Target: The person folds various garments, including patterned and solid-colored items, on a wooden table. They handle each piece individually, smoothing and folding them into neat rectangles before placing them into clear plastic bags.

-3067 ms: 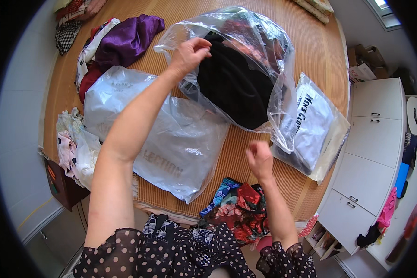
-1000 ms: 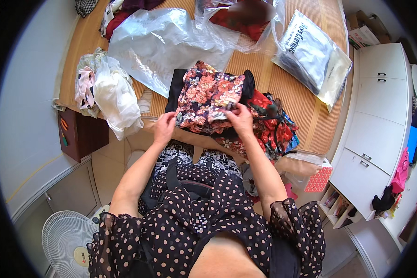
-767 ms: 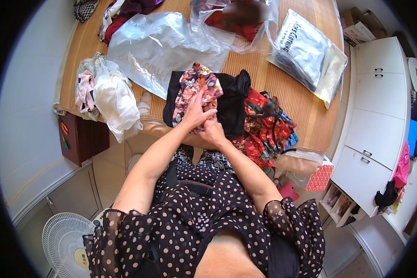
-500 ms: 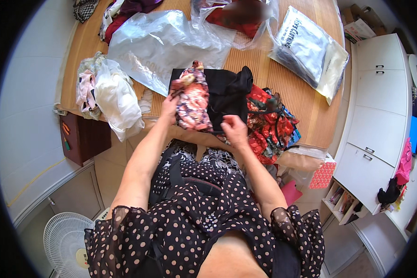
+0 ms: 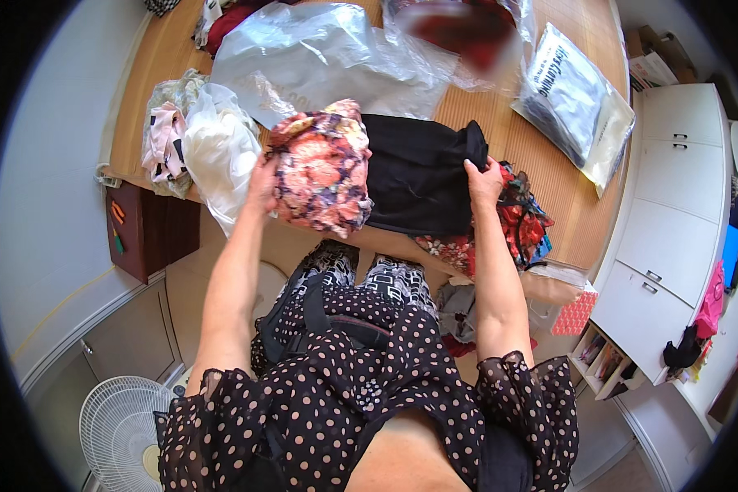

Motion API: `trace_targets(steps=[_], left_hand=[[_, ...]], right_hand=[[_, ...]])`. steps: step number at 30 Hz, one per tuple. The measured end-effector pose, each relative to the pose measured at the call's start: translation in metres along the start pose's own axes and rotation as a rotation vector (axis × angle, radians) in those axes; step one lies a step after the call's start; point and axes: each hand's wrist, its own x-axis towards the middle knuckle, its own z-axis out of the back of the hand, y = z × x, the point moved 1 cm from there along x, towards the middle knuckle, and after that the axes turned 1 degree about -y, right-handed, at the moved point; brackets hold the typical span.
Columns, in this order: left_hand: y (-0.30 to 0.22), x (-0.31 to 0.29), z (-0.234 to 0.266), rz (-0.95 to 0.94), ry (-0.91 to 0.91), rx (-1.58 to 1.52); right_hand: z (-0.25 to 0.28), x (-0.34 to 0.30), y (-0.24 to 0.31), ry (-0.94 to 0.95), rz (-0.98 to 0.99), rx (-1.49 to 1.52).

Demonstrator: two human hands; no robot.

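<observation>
left hand (image 5: 262, 176) grips floral garment (image 5: 324, 168) | right hand (image 5: 484, 176) grips its black lining (image 5: 418, 172) | wooden table (image 5: 566, 205)

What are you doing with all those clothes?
A person is holding up a garment over the edge of a wooden table. The left hand grips its floral side and the right hand grips its black side. More colourful clothes lie under the right hand. Clear plastic bags are spread further back on the table, a sealed packet lies to the right, and a pale heap of clothes sits at the left.
</observation>
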Motion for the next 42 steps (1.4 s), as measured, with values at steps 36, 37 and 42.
trace_targets(steps=[36,37,42], left_hand=[[-0.087,0.012,0.143,0.064,-0.197,0.306],[-0.092,0.002,0.119,0.076,-0.183,0.292],[-0.076,-0.064,-0.073,0.143,0.327,0.291]], right_hand=[[-0.142,-0.115,0.035,0.801,-0.154,0.157],[-0.137,-0.115,0.045,0.830,-0.248,0.199],[-0.080,-0.090,0.052,0.794,-0.484,0.605]])
